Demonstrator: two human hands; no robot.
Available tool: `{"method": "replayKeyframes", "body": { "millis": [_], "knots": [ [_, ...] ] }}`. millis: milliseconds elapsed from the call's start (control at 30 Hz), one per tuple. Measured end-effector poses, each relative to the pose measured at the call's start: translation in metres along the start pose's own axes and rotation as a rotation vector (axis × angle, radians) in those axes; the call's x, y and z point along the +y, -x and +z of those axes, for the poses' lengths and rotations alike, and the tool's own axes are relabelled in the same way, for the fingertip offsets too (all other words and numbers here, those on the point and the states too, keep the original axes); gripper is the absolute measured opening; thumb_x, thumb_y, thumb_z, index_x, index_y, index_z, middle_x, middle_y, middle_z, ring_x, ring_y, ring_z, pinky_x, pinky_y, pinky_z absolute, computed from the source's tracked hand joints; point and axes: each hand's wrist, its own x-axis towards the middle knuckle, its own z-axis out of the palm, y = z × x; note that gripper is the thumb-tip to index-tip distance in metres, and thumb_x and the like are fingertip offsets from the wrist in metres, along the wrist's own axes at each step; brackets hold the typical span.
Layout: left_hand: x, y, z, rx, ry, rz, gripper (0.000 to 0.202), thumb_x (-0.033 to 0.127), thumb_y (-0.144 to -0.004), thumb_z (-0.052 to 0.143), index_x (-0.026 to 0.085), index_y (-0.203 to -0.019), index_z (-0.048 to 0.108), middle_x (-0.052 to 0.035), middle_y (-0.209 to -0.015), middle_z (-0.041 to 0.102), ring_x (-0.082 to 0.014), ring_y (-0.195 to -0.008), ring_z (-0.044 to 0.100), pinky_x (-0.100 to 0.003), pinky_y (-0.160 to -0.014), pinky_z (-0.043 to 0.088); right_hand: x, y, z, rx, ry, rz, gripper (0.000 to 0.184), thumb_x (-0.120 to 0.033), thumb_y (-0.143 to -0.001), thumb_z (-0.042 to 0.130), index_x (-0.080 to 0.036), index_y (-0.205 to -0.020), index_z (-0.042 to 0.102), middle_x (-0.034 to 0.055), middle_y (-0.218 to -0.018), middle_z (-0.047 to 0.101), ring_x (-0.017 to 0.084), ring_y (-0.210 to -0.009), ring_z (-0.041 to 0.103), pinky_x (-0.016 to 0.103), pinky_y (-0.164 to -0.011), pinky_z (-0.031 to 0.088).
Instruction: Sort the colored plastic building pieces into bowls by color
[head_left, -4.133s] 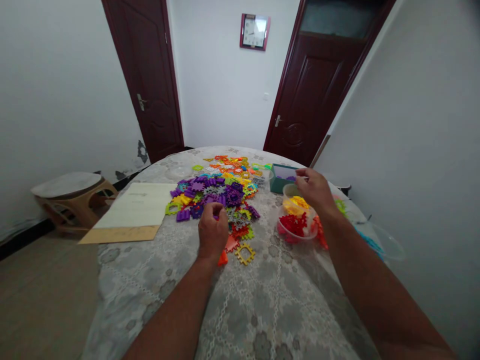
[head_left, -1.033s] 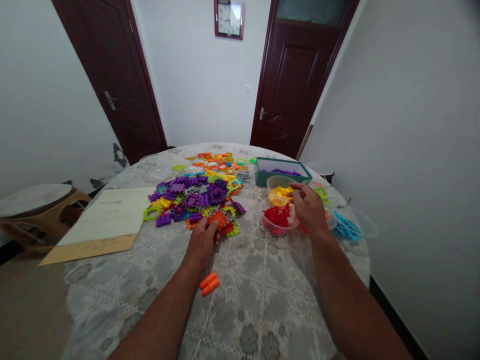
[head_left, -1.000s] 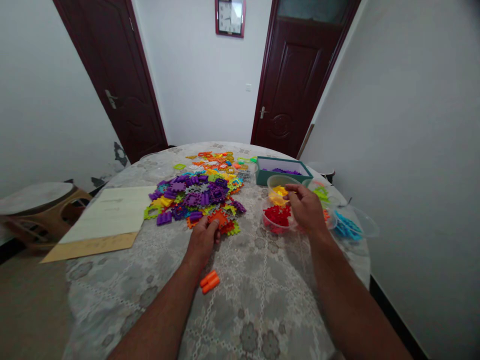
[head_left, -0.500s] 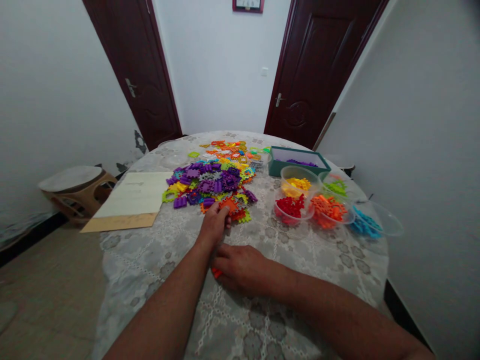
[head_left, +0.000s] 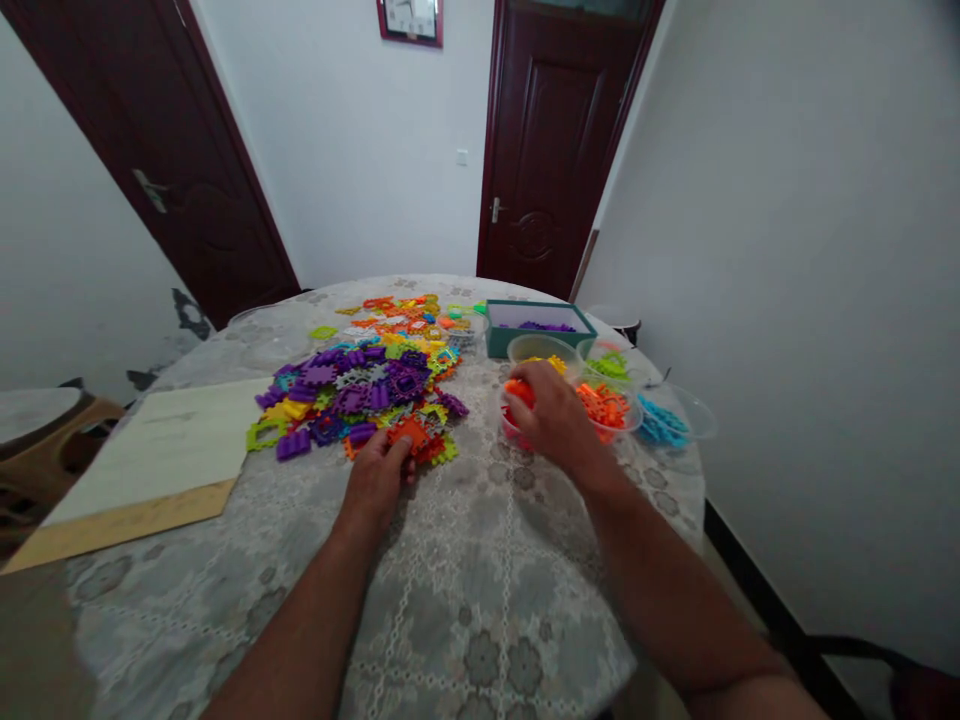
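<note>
Right hand [head_left: 553, 412]: you grip an orange block [head_left: 520, 392]
Left hand [head_left: 375, 482]: you pinch an orange toothed plate [head_left: 409, 434]
Both pieces: likely light, stiff; take near edges

My feed is dim and cool, the light flat, with a soft shadow on the tablecloth [head_left: 442, 570] below the right hand [head_left: 553, 415]. I see wide-angle stretch leaning the left door [head_left: 127, 130], smeary fine detail, and a dark blur in the upper right corner
</note>
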Motion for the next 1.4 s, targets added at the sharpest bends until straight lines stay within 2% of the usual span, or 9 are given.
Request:
{"method": "replayKeyframes", "body": {
  "millis": [67,167,267,333,633,800,1133,1300,1400],
  "knots": [
    [-0.001,0.000,0.000,-0.009,-0.034,0.025,0.034,0.052,-0.080,0.072,0.020,-0.086,0.063,0.0023,-0.064,0.061,-0.0136,-0.054,0.054,-0.024,-0.049,0.042,0.035,-0.003,-0.015,0.071,0.192,0.168,0.016,-0.021,-0.096,0.059,-0.020,-0.111,0.061,0.0121,-0.110,0.065,0.027,-0.104,0.062,0.040,-0.094,0.051],
    [-0.001,0.000,0.000,-0.029,-0.087,0.051,0.032,0.051,-0.083,0.069,0.020,-0.086,0.064,0.0023,-0.062,0.060,-0.0137,-0.053,0.053,-0.024,-0.050,0.042,0.079,0.000,-0.035,0.030,0.454,0.422,0.021,-0.025,-0.095,0.059,-0.017,-0.113,0.065,0.0154,-0.112,0.068,0.029,-0.103,0.064,0.039,-0.088,0.050],
    [-0.004,-0.002,-0.002,-0.029,-0.123,0.068,0.030,0.050,-0.086,0.067,0.021,-0.082,0.062,0.0020,-0.061,0.060,-0.0139,-0.052,0.054,-0.025,-0.050,0.042,0.102,0.005,-0.048,-0.048,0.591,0.610,0.031,-0.032,-0.095,0.061,-0.016,-0.121,0.068,0.0174,-0.115,0.071,0.030,-0.101,0.067,0.038,-0.084,0.050],
    [-0.005,-0.003,-0.002,-0.028,-0.139,0.072,0.029,0.050,-0.087,0.066,0.021,-0.082,0.062,0.0017,-0.061,0.061,-0.0143,-0.052,0.054,-0.025,-0.051,0.043,0.106,0.005,-0.053,-0.080,0.609,0.649,0.036,-0.034,-0.096,0.061,-0.016,-0.125,0.069,0.0183,-0.118,0.072,0.030,-0.103,0.069,0.037,-0.084,0.050],
    [-0.002,0.001,-0.001,-0.020,-0.151,0.062,0.027,0.048,-0.085,0.067,0.022,-0.082,0.062,0.0016,-0.060,0.061,-0.0147,-0.051,0.054,-0.026,-0.050,0.042,0.099,0.005,-0.042,-0.423,0.397,0.539,0.048,-0.052,-0.096,0.060,-0.017,-0.126,0.073,0.0150,-0.122,0.077,0.030,-0.107,0.072,0.035,-0.086,0.049],
    [-0.004,0.002,-0.001,-0.032,-0.157,0.059,0.026,0.047,-0.088,0.063,0.022,-0.084,0.060,0.0026,-0.060,0.060,-0.0144,-0.050,0.054,-0.026,-0.050,0.042,0.104,0.005,-0.043,-0.461,0.433,0.502,0.039,-0.035,-0.098,0.050,-0.018,-0.122,0.075,0.0147,-0.120,0.078,0.029,-0.106,0.072,0.035,-0.086,0.049],
    [0.005,0.009,0.000,-0.035,-0.220,0.099,0.023,0.045,-0.091,0.062,0.023,-0.082,0.060,0.0036,-0.058,0.059,-0.0156,-0.049,0.053,-0.028,-0.051,0.041,0.096,0.004,-0.048,-0.097,0.509,0.556,0.039,-0.027,-0.096,0.047,-0.019,-0.119,0.077,0.0147,-0.115,0.078,0.029,-0.102,0.071,0.038,-0.090,0.050],
    [0.011,0.016,0.003,-0.057,-0.301,0.274,0.019,0.041,-0.090,0.066,0.023,-0.091,0.073,-0.0010,-0.072,0.066,-0.0204,-0.069,0.060,-0.031,-0.064,0.047,0.086,-0.002,-0.046,0.124,0.401,0.415,0.039,-0.021,-0.096,0.044,-0.015,-0.116,0.076,0.0156,-0.116,0.077,0.030,-0.108,0.069,0.042,-0.101,0.050],
    [0.013,0.019,0.007,-0.096,-0.276,0.373,0.018,0.040,-0.088,0.069,0.026,-0.091,0.079,-0.0044,-0.087,0.071,-0.0233,-0.083,0.062,-0.035,-0.074,0.051,0.058,-0.006,-0.038,0.118,0.179,0.281,0.031,-0.023,-0.097,0.047,-0.017,-0.109,0.075,0.0125,-0.111,0.078,0.026,-0.103,0.070,0.039,-0.100,0.051]
  ]
}}
